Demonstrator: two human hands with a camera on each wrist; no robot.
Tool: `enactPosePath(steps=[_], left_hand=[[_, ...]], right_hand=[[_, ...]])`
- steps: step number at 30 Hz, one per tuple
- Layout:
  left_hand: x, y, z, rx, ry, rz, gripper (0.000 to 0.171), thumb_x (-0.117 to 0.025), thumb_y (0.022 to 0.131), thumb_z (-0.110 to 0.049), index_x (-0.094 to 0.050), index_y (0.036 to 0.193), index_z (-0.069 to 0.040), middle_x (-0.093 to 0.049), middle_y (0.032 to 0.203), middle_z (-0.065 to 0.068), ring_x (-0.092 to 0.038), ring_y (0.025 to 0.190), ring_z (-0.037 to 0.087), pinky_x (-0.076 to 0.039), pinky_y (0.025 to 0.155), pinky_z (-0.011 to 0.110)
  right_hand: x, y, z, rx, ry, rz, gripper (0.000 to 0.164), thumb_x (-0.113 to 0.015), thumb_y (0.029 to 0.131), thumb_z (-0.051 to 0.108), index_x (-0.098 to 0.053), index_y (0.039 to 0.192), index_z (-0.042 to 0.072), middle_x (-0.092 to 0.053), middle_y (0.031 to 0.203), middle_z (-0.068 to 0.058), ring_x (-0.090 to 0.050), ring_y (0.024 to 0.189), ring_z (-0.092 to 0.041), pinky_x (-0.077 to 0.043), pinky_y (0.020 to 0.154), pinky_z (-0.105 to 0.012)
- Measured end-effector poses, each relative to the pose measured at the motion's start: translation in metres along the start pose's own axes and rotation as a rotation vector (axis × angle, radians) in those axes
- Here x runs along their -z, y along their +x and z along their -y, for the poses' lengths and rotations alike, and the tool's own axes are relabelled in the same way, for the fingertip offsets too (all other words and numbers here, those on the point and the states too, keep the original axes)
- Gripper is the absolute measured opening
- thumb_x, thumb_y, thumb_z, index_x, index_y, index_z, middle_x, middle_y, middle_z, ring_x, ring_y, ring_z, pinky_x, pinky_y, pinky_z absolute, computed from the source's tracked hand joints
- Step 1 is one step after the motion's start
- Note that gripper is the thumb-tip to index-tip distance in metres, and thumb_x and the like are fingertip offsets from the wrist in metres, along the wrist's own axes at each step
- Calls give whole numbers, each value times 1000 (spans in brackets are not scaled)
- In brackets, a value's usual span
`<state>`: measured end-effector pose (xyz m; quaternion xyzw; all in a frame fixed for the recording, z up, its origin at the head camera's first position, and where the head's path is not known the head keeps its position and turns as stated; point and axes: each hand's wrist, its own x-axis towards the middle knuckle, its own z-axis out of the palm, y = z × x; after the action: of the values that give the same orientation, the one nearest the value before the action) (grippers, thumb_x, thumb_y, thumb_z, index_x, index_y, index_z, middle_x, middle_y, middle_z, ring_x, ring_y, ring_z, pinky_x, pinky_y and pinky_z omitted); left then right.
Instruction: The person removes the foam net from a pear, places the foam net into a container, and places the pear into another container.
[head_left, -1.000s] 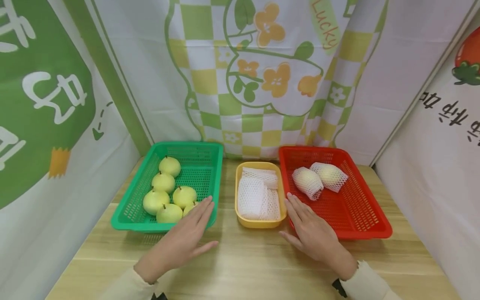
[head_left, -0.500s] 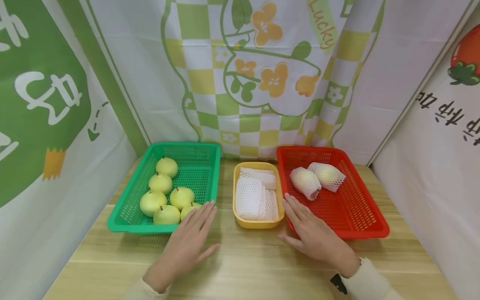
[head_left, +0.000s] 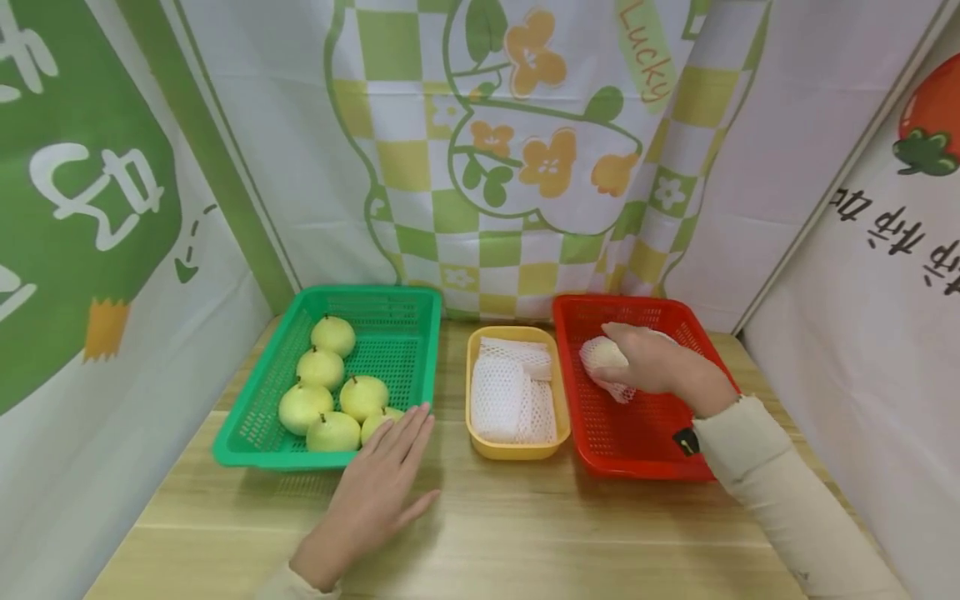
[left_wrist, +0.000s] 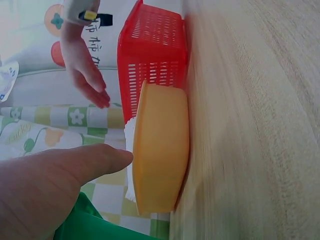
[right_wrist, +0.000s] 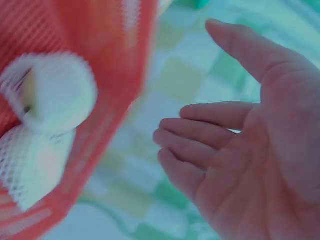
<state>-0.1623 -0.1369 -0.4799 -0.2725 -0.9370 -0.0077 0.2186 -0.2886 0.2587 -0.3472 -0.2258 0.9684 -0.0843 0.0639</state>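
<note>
My left hand (head_left: 382, 487) lies palm down with straight fingers at the front right corner of a green basket (head_left: 277, 458), which holds several yellow-green pears (head_left: 320, 367). Above a red basket (head_left: 637, 468), my right hand (head_left: 656, 362) hovers over two pears in white foam nets. One netted pear (head_left: 598, 358) shows beside the thumb; the hand mostly covers the other. In the right wrist view, the right hand's fingers are loosely bent and apart from the netted pears (right_wrist: 70, 95), with nothing in the palm.
Between the baskets stands a small yellow tub (head_left: 517, 450) with several white foam nets (head_left: 498, 396). A wooden table (head_left: 510, 533) carries everything. A checked curtain (head_left: 498, 258) hangs behind, and printed fabric walls close in both sides.
My right hand has lifted from the red basket's front left corner and moved right and farther in, over the netted pears. The left hand has shifted slightly, then stayed at the green basket.
</note>
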Motion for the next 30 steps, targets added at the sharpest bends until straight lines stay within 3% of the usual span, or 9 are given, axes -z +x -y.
enactPosePath(steps=[4,6,10,13,15,19,21,25,30], left_hand=[[0,0,0,4,-10,14,99,-81,88,-52,-39,160,2,-35,171,18,-40,156,33,-36,127,51],[0,0,0,4,-15,25,99,-81,88,-52,-39,160,2,-35,171,18,-40,156,34,-36,127,51],[0,-1,1,4,-18,35,99,-81,88,-52,-39,160,2,-35,171,18,-40,156,34,-36,127,51],[1,-2,1,6,-10,34,99,-80,88,-52,-39,160,2,-35,171,18,-40,156,33,-35,128,50],[1,-2,2,10,-6,40,99,-79,88,-53,-38,161,1,-34,171,17,-39,157,33,-34,128,50],[0,-3,1,9,-4,56,100,-79,89,-53,-36,162,0,-32,172,16,-37,158,32,-33,129,49],[0,-3,1,7,0,61,100,-78,89,-53,-35,162,0,-32,172,16,-36,158,32,-33,129,49],[0,-3,1,3,10,65,100,-78,90,-54,-34,163,0,-30,173,16,-35,159,31,-31,130,48],[2,-2,4,2,14,57,100,-78,90,-53,-35,162,0,-31,173,16,-35,159,31,-32,130,48]], right_hand=[[-5,30,-25,-74,8,72,88,-67,101,45,-35,157,-14,-41,162,-34,-38,151,-53,-32,125,-65],[-14,40,-37,-92,23,90,87,-67,100,47,-37,156,-13,-45,159,-34,-43,148,-52,-34,124,-65],[-36,57,-54,-73,3,89,75,-69,97,49,-54,144,-8,-67,134,-26,-64,121,-40,-49,113,-58],[-51,67,-62,-38,-24,61,69,-76,91,45,-60,132,-7,-72,115,-20,-67,103,-34,-55,102,-54],[-60,73,-66,-31,-29,46,74,-81,87,40,-57,134,-11,-69,119,-24,-66,106,-38,-54,103,-55],[-77,78,-73,-74,-71,34,93,-86,83,31,-41,147,-17,-55,141,-37,-58,128,-50,-48,114,-60],[-82,79,-77,-91,-108,29,94,-86,81,26,-37,149,-17,-51,146,-39,-54,134,-52,-45,116,-61],[-79,79,-79,-68,-122,-11,78,-86,78,20,-50,139,-11,-63,130,-30,-64,114,-44,-55,104,-56],[-53,75,-69,38,-89,-61,60,-86,77,21,-60,126,-2,-68,111,-17,-63,93,-30,-59,88,-50]])
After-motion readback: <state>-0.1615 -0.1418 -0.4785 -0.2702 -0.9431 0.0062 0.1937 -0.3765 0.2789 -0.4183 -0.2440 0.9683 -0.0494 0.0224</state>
